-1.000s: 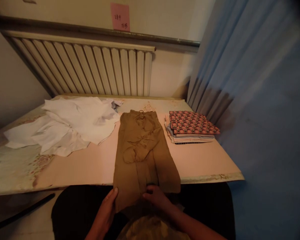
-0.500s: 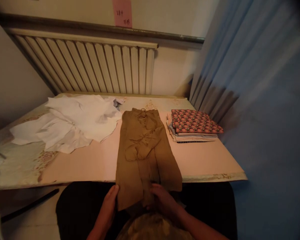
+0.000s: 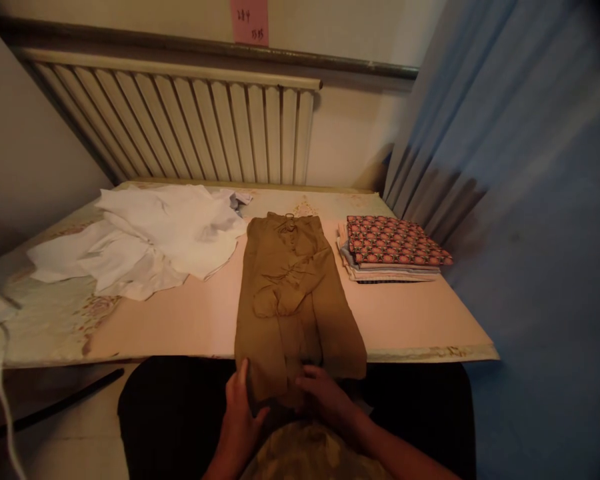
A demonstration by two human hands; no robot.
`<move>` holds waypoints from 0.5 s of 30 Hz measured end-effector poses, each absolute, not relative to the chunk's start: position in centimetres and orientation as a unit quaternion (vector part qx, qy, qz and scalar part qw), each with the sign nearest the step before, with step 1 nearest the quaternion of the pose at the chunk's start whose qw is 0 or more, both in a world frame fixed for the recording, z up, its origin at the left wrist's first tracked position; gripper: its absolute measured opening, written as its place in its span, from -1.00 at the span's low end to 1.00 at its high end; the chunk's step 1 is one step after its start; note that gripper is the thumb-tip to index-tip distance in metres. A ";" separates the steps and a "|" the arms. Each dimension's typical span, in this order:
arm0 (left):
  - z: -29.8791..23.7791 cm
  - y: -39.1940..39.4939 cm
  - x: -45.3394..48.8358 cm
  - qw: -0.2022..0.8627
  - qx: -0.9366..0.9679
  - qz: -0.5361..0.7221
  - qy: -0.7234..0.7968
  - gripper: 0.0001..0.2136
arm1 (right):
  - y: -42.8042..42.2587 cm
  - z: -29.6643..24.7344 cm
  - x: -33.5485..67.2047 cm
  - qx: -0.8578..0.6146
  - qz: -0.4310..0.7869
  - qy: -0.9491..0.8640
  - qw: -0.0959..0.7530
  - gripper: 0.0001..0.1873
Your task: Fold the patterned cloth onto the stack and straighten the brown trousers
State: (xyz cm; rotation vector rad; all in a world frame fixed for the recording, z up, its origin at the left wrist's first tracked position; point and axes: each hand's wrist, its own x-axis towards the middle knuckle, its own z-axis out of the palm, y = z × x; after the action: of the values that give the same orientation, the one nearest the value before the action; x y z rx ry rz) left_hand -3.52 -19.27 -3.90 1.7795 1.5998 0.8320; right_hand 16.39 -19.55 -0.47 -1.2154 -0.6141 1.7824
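Note:
A brown garment [image 3: 300,280], its sleeves folded in across the middle, lies lengthwise over the table. Its lower end hangs past the front edge toward my lap. My left hand [image 3: 240,417] touches the lower left corner, with fingers stretched along the cloth and the thumb apart. At the lower middle, my right hand [image 3: 325,397] has its fingers closed on the hem; the fingertips are partly hidden by dark folds.
White cloth [image 3: 165,233] lies crumpled at the left of the table [image 3: 175,333]. To the right is a stack of folded fabrics [image 3: 395,243] with a red patterned piece on top. A radiator [image 3: 180,127] stands behind, a blue curtain [image 3: 530,233] at the right, a white cord [image 3: 3,393] at lower left.
My left hand has shifted right and its thumb has come away from the garment's edge. The garment's lower left corner now sits slightly higher. My right hand stays nearly in place.

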 end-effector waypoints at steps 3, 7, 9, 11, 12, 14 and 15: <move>-3.8 -19.4 -3.6 0.252 0.706 0.289 0.596 -0.34 | -19.6 -0.5 16.5 -0.458 0.711 -0.261 0.466 -0.67; -3.3 -19.5 -3.8 0.118 0.757 0.269 0.583 -0.51 | -19.6 -0.3 16.4 -0.395 0.737 -0.251 0.488 -0.69; -3.1 -19.6 -3.9 0.071 0.774 0.268 0.569 -0.53 | -19.5 -0.1 16.2 -0.369 0.750 -0.237 0.495 -0.70; -3.1 -19.6 -3.8 0.055 0.796 0.272 0.538 -0.52 | -19.4 0.1 16.1 -0.357 0.757 -0.227 0.498 -0.70; -3.1 -19.6 -3.6 0.056 0.807 0.273 0.520 -0.51 | -19.4 0.3 16.0 -0.354 0.758 -0.223 0.500 -0.70; -3.2 -19.4 -3.2 0.065 0.824 0.268 0.495 -0.48 | -19.3 0.5 15.9 -0.356 0.758 -0.214 0.503 -0.69; -3.2 -19.3 -3.0 0.071 0.828 0.264 0.490 -0.46 | -19.2 0.6 15.8 -0.359 0.758 -0.208 0.504 -0.68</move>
State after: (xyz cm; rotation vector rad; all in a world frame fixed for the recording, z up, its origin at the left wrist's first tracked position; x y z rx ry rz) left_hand -3.00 -19.28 -3.16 2.4896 1.4734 0.7934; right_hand 15.82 -19.21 0.60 -0.8663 -0.5018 1.8290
